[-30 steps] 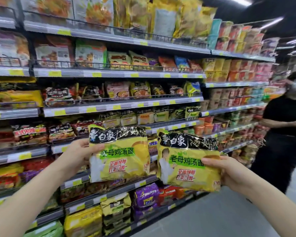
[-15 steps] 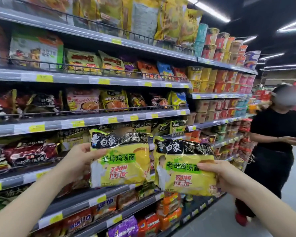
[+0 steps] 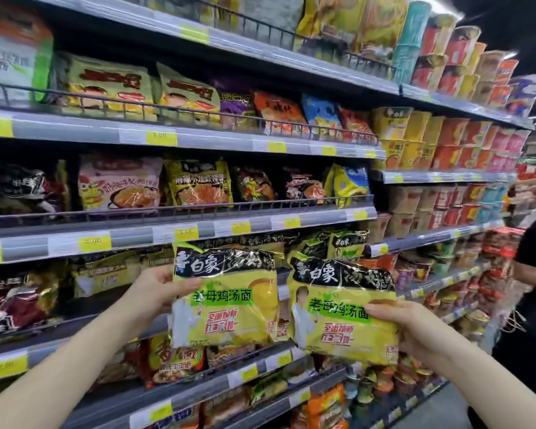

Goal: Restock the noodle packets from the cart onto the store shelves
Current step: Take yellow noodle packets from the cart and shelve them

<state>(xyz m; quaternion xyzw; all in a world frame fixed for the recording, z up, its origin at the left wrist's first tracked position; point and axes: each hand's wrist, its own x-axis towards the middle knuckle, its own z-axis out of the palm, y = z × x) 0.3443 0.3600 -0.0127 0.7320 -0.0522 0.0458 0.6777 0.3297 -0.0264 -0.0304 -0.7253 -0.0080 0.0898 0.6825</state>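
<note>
So my left hand pinches one yellow noodle packet by its side and my right hand holds another packet, both upright, faces toward me, near the shelf where matching packs sit farther back.

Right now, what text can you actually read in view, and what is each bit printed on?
"白象" and "汤好喝": black top band of the left packet, pinched by the left hand.
"老母鸡汤面": green strip on the left packet and on the right packet, in the right hand grip.
"全面焕新": red print on both packets, roughly.
Yellow price tags: blurred, unreadable.
Shelved packets: too blurred.
</note>
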